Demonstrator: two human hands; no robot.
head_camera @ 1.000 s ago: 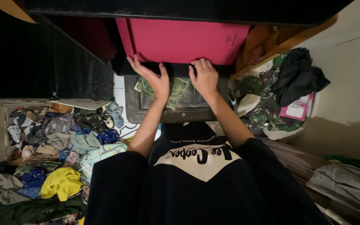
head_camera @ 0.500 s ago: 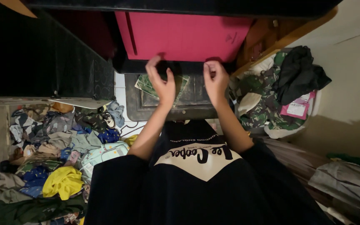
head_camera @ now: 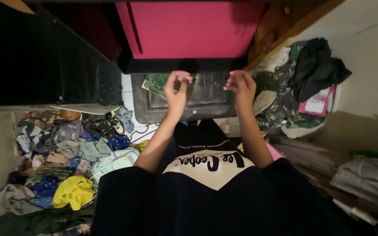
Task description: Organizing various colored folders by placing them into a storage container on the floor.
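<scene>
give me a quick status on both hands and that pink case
Left hand and right hand empty, fingers curled, off the case. Pink case lying on the dark shelf. Nothing between hands and case.

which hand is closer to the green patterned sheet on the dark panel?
Left. The left hand hangs right at the green patterned sheet, overlapping its edge in the head view. The right hand is off to the other side, over the dark panel.

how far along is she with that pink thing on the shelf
Done: the pink folded item lies flat on the dark shelf. In hand: nothing; left hand and right hand hover empty just below it. Left: clothes pile on the floor.
</scene>
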